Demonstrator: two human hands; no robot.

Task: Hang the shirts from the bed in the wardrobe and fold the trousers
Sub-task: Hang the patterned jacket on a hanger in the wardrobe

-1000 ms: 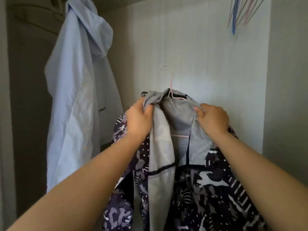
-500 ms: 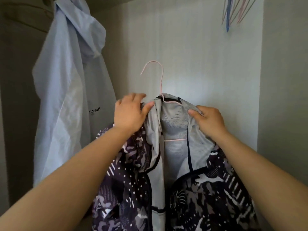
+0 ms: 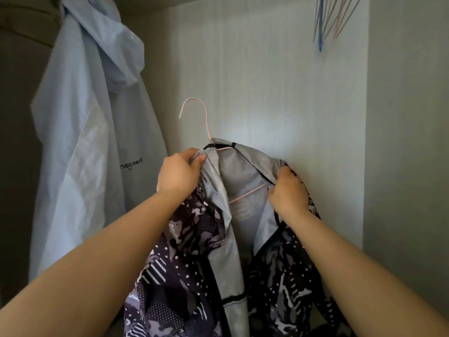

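The left hand and right hand grip mesh-lined shirt on wiry pink hanger

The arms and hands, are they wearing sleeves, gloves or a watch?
No. The left arm and right arm are bare all the way to the picture's edge: no sleeves. The left hand and right hand wear no gloves, and neither wrist has a watch or bracelet.
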